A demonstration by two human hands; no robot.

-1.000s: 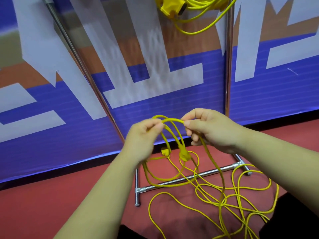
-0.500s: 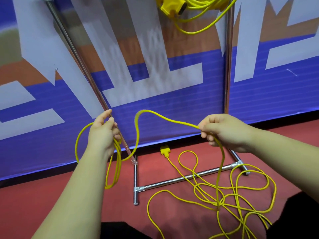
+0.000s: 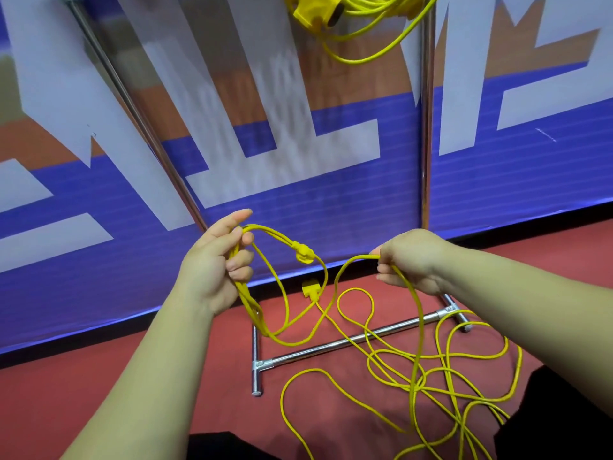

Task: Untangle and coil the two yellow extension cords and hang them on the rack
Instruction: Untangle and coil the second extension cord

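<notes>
Red floor (image 3: 99,393) runs along a blue banner wall, with the steel rack (image 3: 345,345) standing on it. One cord (image 3: 358,14) already hangs up top. Left hand (image 3: 215,270) grips a few gathered loops of the second cord (image 3: 411,360); right hand (image 3: 414,260) pinches the next stretch, the rest sprawled on the floor. It looks light, limp and prone to kinking, best taken near the coil.

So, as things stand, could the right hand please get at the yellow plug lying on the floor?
Probably yes, once freed: the plug lies uncovered on the red floor below and between both hands, but the right hand is shut on a strand of the cord.
</notes>
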